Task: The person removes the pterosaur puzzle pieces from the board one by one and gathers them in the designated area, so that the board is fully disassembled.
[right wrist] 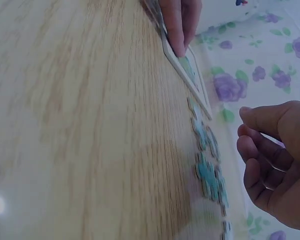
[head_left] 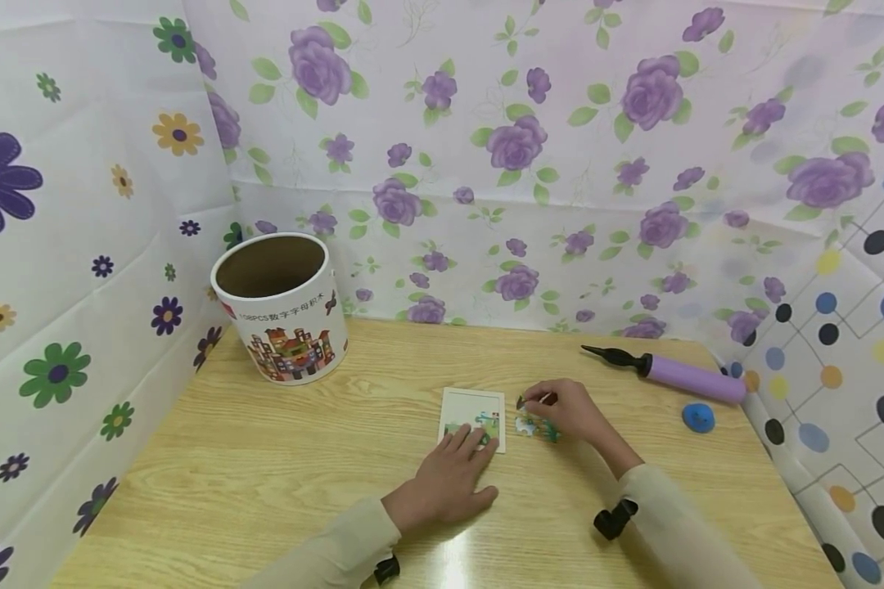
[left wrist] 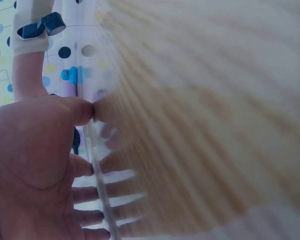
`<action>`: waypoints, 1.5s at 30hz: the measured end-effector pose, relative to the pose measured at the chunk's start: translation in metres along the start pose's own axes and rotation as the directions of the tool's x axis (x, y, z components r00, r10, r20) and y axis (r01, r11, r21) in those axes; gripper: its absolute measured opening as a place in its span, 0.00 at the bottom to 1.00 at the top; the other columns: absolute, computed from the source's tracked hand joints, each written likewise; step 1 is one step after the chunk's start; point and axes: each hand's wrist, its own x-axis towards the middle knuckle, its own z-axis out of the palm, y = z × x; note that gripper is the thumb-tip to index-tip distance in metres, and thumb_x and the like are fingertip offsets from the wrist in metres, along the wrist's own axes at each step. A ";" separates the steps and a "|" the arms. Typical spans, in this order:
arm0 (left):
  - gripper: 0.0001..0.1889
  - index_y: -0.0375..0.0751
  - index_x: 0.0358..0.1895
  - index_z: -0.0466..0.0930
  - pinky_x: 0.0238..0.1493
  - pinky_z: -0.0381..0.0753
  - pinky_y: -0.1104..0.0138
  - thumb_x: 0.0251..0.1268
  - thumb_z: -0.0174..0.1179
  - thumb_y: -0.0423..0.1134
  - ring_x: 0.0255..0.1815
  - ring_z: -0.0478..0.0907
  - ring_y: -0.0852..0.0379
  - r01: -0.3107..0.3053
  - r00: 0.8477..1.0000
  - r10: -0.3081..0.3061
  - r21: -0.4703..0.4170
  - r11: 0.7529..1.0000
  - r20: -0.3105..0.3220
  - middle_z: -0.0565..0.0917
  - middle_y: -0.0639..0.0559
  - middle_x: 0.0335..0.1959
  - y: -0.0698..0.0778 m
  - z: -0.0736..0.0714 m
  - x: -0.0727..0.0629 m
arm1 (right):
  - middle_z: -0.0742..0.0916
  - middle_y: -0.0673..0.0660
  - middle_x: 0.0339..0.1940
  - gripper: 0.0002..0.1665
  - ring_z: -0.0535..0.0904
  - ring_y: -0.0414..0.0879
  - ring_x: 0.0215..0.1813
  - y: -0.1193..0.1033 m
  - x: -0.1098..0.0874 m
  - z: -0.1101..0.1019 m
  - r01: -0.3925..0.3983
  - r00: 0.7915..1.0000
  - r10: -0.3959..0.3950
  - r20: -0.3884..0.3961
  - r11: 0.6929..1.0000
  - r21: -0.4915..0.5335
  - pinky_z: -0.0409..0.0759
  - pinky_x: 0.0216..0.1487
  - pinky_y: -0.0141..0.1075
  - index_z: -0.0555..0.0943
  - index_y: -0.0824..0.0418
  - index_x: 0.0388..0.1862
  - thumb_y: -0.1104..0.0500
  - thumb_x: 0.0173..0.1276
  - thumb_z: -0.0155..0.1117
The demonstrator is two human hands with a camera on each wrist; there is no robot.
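A small white-bordered jigsaw board (head_left: 473, 399) lies on the table, with some coloured pieces set in its lower right part. My left hand (head_left: 453, 483) rests flat with its fingertips on the board's near part, hiding some of it. To the right of the board, several loose puzzle pieces (head_left: 526, 425) lie on the wood; the same pieces (right wrist: 207, 172) show blue-green in the right wrist view. Above them, my right hand (head_left: 570, 409) pinches a small dark-looking puzzle piece (head_left: 520, 402) between thumb and fingertips. In the right wrist view the fingers (right wrist: 265, 117) hide that piece.
A white printed bucket (head_left: 287, 319) stands at the back left of the wooden table (head_left: 302, 458). At the right lie a purple hand pump (head_left: 692, 378) and a blue round object (head_left: 698, 417). Patterned cloth walls (head_left: 442, 164) enclose the table's back and sides.
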 end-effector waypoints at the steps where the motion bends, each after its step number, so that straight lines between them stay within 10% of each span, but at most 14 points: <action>1: 0.37 0.43 0.82 0.56 0.77 0.61 0.48 0.80 0.42 0.60 0.81 0.54 0.38 -0.001 1.000 0.001 0.010 1.000 -0.002 0.58 0.40 0.81 0.001 -0.001 0.000 | 0.90 0.48 0.40 0.08 0.84 0.41 0.39 -0.002 0.002 0.002 0.006 1.000 -0.006 0.005 1.000 -0.001 0.83 0.41 0.39 0.90 0.55 0.46 0.56 0.72 0.69; 36: 0.34 0.35 0.79 0.60 0.76 0.62 0.53 0.82 0.43 0.54 0.81 0.56 0.43 -0.012 1.000 0.013 0.062 0.998 -0.019 0.61 0.40 0.80 0.010 0.000 -0.006 | 0.87 0.46 0.35 0.08 0.77 0.36 0.34 -0.029 0.038 0.046 0.242 0.960 -0.212 0.182 0.957 -0.159 0.77 0.37 0.33 0.92 0.57 0.44 0.58 0.68 0.73; 45: 0.36 0.33 0.80 0.57 0.77 0.60 0.54 0.82 0.41 0.56 0.82 0.54 0.42 0.000 1.000 -0.001 0.032 0.999 0.023 0.57 0.39 0.81 0.013 -0.002 -0.006 | 0.89 0.46 0.38 0.06 0.78 0.36 0.35 -0.033 0.036 0.047 0.149 0.980 -0.127 0.155 0.979 -0.138 0.78 0.39 0.35 0.91 0.55 0.43 0.60 0.68 0.73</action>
